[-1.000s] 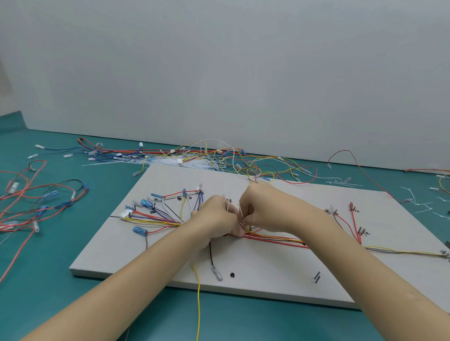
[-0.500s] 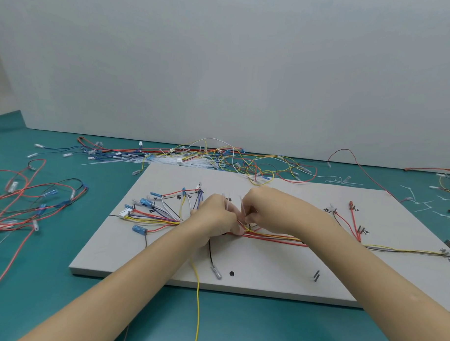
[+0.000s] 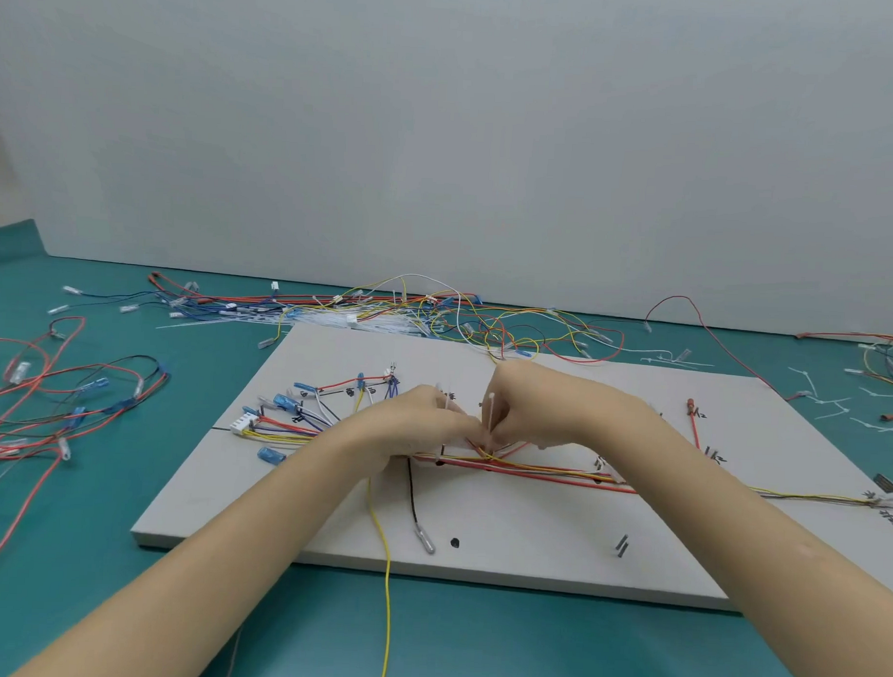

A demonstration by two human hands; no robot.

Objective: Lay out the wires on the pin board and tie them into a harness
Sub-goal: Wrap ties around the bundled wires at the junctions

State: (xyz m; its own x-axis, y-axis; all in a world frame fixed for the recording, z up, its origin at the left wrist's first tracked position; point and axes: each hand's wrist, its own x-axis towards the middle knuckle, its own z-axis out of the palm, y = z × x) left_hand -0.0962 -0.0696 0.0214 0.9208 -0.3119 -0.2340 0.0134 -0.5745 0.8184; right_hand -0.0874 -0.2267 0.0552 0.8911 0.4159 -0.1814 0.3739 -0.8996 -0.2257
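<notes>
A white pin board [image 3: 503,543] lies on the teal table. Across its middle runs a bundle of red, yellow and black wires [image 3: 556,475]; at the left it fans out to blue terminals and a white connector [image 3: 242,424]. Both hands meet over the middle of the bundle. My right hand [image 3: 538,410] pinches a thin white cable tie [image 3: 489,415] that stands up between its fingers. My left hand [image 3: 411,428] pinches the bundle and the tie's lower end right beside it. A yellow wire [image 3: 386,579] and a black wire [image 3: 412,499] hang off toward the front edge.
Loose wires and white cable ties [image 3: 384,313] are heaped behind the board. More red and black wires [image 3: 52,405] lie on the table to the left. Cut ties and wires [image 3: 847,398] are scattered at the right. A grey wall stands behind the table.
The hands stay together over the bundle. The right hand has shifted slightly and the white tie's tail now stands up between its fingers.
</notes>
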